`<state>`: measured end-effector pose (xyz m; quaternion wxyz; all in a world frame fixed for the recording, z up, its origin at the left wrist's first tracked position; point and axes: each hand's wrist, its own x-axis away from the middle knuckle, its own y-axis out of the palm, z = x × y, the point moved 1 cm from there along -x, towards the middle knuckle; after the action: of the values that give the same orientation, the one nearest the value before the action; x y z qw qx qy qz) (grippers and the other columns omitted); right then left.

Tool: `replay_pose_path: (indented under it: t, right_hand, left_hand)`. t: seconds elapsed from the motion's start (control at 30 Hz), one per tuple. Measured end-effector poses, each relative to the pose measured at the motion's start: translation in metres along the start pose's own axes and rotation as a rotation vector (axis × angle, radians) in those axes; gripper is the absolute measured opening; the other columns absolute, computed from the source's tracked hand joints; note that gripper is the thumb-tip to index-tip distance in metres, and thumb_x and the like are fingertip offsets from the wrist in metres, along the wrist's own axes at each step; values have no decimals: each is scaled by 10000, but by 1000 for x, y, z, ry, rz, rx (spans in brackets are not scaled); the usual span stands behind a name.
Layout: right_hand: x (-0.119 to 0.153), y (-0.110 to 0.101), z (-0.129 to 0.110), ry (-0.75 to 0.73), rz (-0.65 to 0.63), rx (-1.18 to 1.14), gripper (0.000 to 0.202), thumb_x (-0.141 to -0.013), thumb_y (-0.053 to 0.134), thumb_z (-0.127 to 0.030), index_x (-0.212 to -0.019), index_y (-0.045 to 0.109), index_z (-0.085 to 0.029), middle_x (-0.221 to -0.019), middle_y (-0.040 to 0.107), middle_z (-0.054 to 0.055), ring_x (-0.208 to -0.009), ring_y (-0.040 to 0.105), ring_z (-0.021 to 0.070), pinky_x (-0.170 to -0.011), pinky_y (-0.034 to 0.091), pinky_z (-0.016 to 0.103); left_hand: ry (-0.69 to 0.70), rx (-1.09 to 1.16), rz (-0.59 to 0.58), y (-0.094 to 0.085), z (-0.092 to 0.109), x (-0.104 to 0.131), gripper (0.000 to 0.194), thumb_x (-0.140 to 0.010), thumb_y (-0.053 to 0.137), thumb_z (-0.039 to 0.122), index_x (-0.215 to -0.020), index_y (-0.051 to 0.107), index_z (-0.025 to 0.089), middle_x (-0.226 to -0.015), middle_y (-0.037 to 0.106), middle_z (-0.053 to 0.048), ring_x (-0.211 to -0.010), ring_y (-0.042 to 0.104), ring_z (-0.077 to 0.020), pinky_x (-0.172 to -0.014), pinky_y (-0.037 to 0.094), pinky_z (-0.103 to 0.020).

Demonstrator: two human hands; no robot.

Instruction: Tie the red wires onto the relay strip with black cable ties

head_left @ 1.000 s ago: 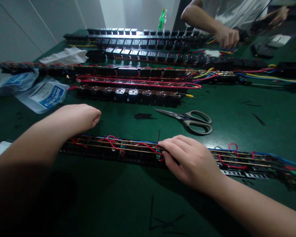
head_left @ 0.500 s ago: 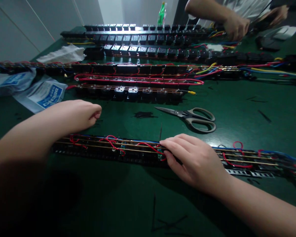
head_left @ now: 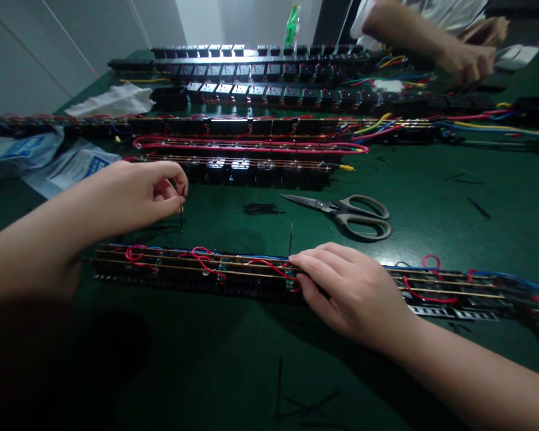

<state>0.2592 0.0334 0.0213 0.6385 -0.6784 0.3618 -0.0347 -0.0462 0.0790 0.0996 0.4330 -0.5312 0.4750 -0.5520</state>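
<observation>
A long open power strip with brass bars, red and blue wires lies across the green table in front of me. My right hand grips its middle, thumb and fingertips closed over the bars and wires. A thin black cable tie stands up from the strip at those fingertips. My left hand is above the table behind the strip's left part. Between its thumb and finger it pinches another black cable tie, hanging downward. Scissors and a small pile of cable ties lie behind the strip.
Several more socket strips lie in rows farther back. Plastic bags and a white cloth are at the left. A co-worker's hands work at the far right, and a green bottle stands behind. Loose black ties lie in front.
My left hand has lifted slightly from the table, with a cable tie now showing in its pinch. My right hand stays on the strip. The co-worker's near hand has moved right.
</observation>
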Motion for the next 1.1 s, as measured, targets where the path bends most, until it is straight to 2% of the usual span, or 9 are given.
replay_pose_path:
  t: [0.17, 0.27, 0.37, 0.43, 0.47, 0.57, 0.7, 0.87, 1.1]
  right_hand:
    - [0, -1, 0, -15, 2, -1, 179, -923, 515, -160, -1038, 645, -113, -919, 734, 100, -798, 634, 218, -696, 520, 360]
    - [0, -1, 0, -9, 0, 2, 181, -925, 510, -163, -1039, 644, -118, -925, 735, 97, -804, 633, 218, -701, 518, 361]
    - [0, -1, -2, -4, 9, 9, 169, -927, 515, -172, -1021, 646, -121, -912, 734, 93, -791, 629, 218, -700, 510, 359]
    - [-1, -1, -2, 11, 15, 8, 162, -931, 513, -181, -1009, 645, -129, -890, 733, 89, -776, 630, 215, -696, 504, 353]
    - [-1, -1, -2, 25, 17, 2, 162, -934, 511, -191, -1008, 642, -132, -881, 732, 88, -771, 632, 213, -691, 502, 350]
    - [0, -1, 0, 79, 18, -22, 156, -950, 506, -220, -980, 636, -137, -849, 724, 86, -762, 643, 213, -670, 498, 341]
    - [1, -2, 0, 109, 22, -56, 174, -967, 487, -204, -937, 640, -130, -837, 719, 82, -765, 649, 210, -681, 497, 338]
    - [-1, -5, -2, 148, 21, -110, 197, -961, 489, -231, -968, 650, -117, -860, 716, 92, -777, 650, 216, -686, 496, 340]
    - [-2, -7, 1, 197, 42, -231, 182, -967, 508, -242, -942, 657, -141, -854, 708, 75, -785, 641, 207, -690, 490, 332]
  left_hand:
    - [47, 262, 130, -5, -2, 9, 198, -834, 585, 319, -981, 598, 187, -817, 714, 28, -733, 643, -110, -663, 454, -240]
    - [112, 573, 164, -2, 15, 18, 161, -841, 612, 329, -910, 592, 185, -827, 733, 19, -681, 657, -92, -598, 492, -212]
    - [205, 841, 60, 12, 48, 27, 119, -821, 669, 310, -839, 627, 200, -779, 739, 20, -595, 653, -87, -496, 498, -191]
    - [284, 1009, -50, 27, 68, 32, 98, -840, 641, 271, -779, 596, 208, -811, 750, 12, -568, 658, -91, -492, 531, -209]
    - [344, 1046, -33, 34, 75, 34, 109, -855, 615, 233, -761, 564, 212, -870, 758, 10, -597, 674, -89, -527, 549, -215]
    - [658, 829, 239, 53, 84, 37, 122, -866, 600, 141, -775, 563, 213, -898, 769, 2, -785, 717, -111, -687, 561, -240]
    - [986, 510, 553, 67, 81, 36, 109, -876, 630, 118, -801, 578, 176, -944, 781, -31, -729, 695, -110, -690, 513, -274]
    - [1098, 243, 701, 70, 86, 38, 108, -881, 645, 134, -778, 619, 156, -980, 782, -48, -751, 692, -134, -677, 509, -293]
    - [1134, 101, 775, 69, 95, 48, 96, -878, 637, 126, -797, 689, 132, -960, 782, -69, -744, 705, -163, -626, 514, -321]
